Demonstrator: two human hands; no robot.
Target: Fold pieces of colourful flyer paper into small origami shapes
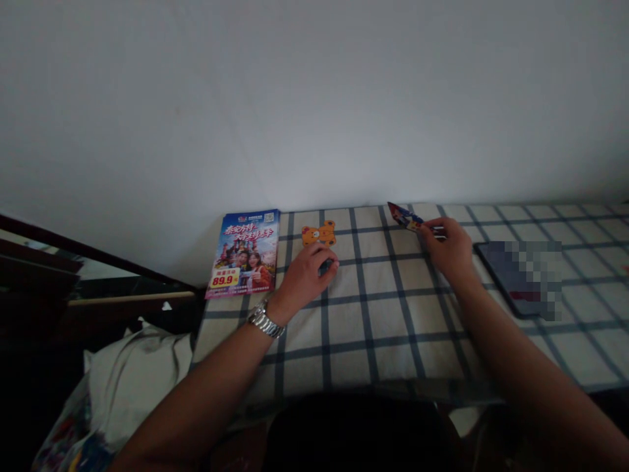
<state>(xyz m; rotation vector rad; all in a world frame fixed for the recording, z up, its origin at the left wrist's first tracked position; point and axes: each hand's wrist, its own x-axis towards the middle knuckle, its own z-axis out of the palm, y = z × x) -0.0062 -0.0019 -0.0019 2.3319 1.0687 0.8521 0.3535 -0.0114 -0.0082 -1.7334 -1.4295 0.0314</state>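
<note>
My left hand (307,270), with a metal watch on its wrist, rests curled on the checked tablecloth (373,314); a small dark thing shows under its fingers, too small to name. Just beyond it lies an orange bear-shaped card (319,234). My right hand (447,248) is closed on a folded piece of colourful paper (403,216), lifted slightly over the cloth near the wall.
A colourful printed flyer (244,252) lies flat at the table's left end. A dark tablet (515,278), partly blurred, sits to the right of my right hand. A white wall rises right behind the table. Cushions and dark furniture fill the left.
</note>
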